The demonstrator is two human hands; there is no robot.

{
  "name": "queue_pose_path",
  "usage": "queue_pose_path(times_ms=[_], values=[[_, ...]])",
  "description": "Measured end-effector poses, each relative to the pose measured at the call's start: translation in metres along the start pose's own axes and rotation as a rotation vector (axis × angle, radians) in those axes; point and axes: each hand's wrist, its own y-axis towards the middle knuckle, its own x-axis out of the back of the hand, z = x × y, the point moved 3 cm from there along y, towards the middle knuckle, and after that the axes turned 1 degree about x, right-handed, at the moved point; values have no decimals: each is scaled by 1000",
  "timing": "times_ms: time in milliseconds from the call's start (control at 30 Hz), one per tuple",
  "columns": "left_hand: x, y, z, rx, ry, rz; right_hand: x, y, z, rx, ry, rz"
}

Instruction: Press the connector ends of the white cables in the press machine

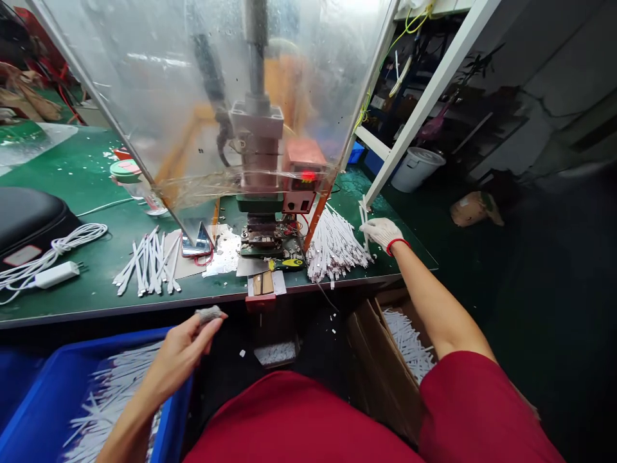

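My right hand (pixel 382 231), in a white glove with a red cuff, rests at the right end of the green table (pixel 87 186) and pinches a few white strips (pixel 364 215) held upright. It is beside a big pile of white strips (pixel 335 247). My left hand (pixel 186 350) is bare, with a grey cot on one fingertip. It hovers over the rim of a blue bin (pixel 43 399) full of white strips, below the table's front edge. Its fingers are loosely curled and hold nothing that I can see.
A small press (pixel 260 167) stands behind a clear plastic shield (pixel 144 83) at the table's middle. To its left lie another bunch of white strips (pixel 149 260), a phone (pixel 196 241), a white charger with cable (pixel 53 257) and a black case (pixel 26 215). A cardboard box (pixel 380 360) of strips sits below right.
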Motion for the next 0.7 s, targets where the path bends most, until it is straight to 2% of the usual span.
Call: queue_pose_path(times_ms=[100,200,300,400,500,700], values=[[-32,-3,-12,-32,-98,241,23,-24,19,18,204,-131],[-68,0,-30,-59,-246,409,28,-64,52,78,631,-148],[-102,10,-52,-108,-435,466,11,-110,93,167,1008,62],[-128,20,-67,-144,-556,492,-13,-149,124,172,1156,260],[-137,24,-69,-114,-631,511,-31,-170,142,169,1140,353],[-125,18,-53,-35,-636,427,-56,-184,163,250,1054,477]])
